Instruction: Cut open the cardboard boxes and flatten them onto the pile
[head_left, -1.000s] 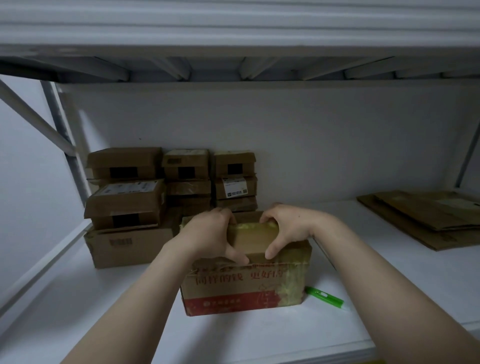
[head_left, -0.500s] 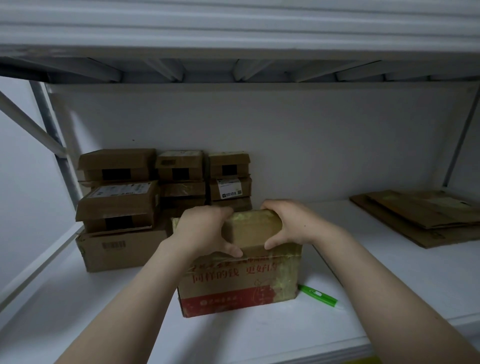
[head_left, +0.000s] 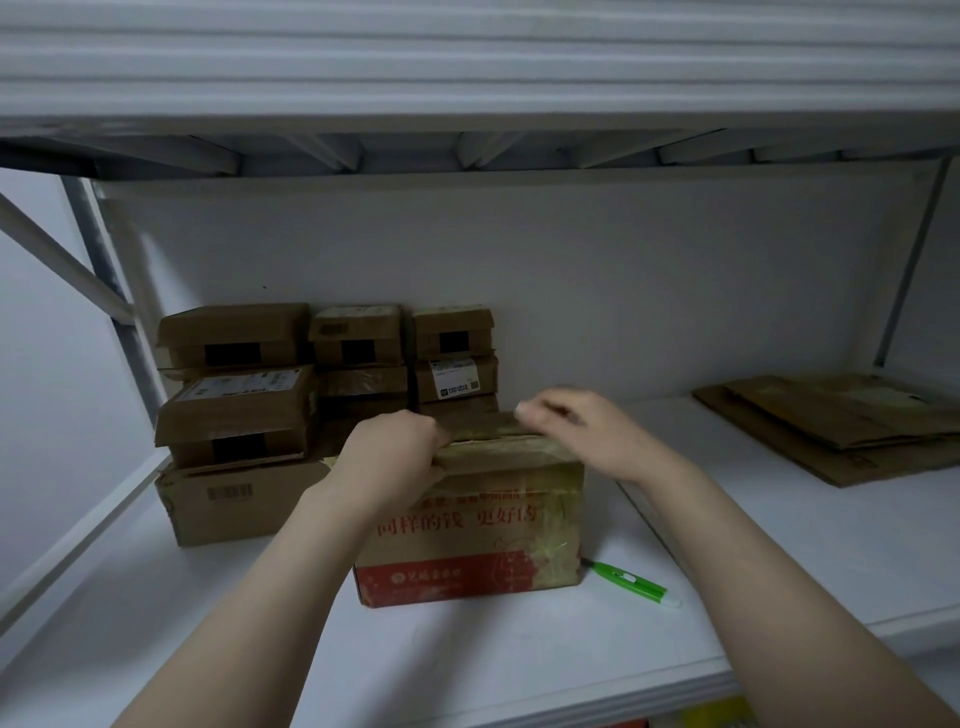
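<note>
Far left, back of the white shelf (head_left: 519, 665): stack of small closed brown cardboard boxes (head_left: 244, 415), uncut. Left hand (head_left: 395, 457) is on the top left edge of the brown cardboard box with red printing and yellowed tape (head_left: 483, 525), fingers curled over the flap edge, gripping it. This box stands upright at shelf centre, just in front of the stack; a slit shows along its top seam. Right hand (head_left: 587, 436) is over the top rear edge, blurred; fingers look stretched out, and whether they hold the flap I cannot tell. Green plastic utility knife (head_left: 631, 582) lies on the shelf just right of the box, untouched. Far right: pile of flattened brown cardboard (head_left: 841, 426), well apart from the box.

Step, judged: top seam looks cut, flaps being pulled open. Next likely needs both hands spreading the flaps, then cutting the bottom tape before collapsing the box.
</note>
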